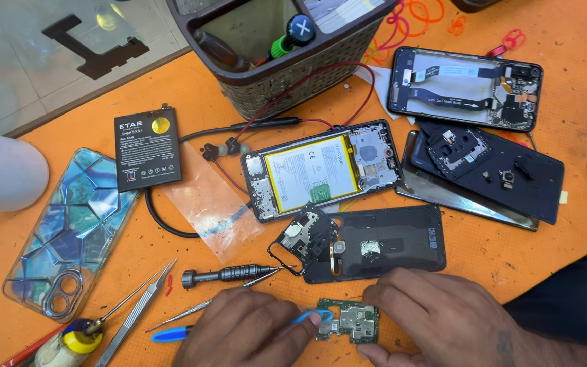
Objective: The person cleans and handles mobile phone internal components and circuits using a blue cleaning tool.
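My left hand [246,331] grips a thin blue pry tool [171,334], its looped tip resting against a small green circuit board [348,321] on the orange mat. My right hand [443,316] pins the right side of that board with its fingertips. Just beyond the hands lies a black phone back cover [388,241] with a black plastic frame piece [305,238] on its left end. Behind that sits an opened phone [324,170] with a yellow-labelled battery showing.
A black screwdriver [229,274], tweezers [137,312] and a probe lie at left near a patterned blue phone case [69,231]. A loose black battery [147,148], a clear bag, red and black wires, a brown basket [287,68] and two more opened phones [467,87] ring the mat.
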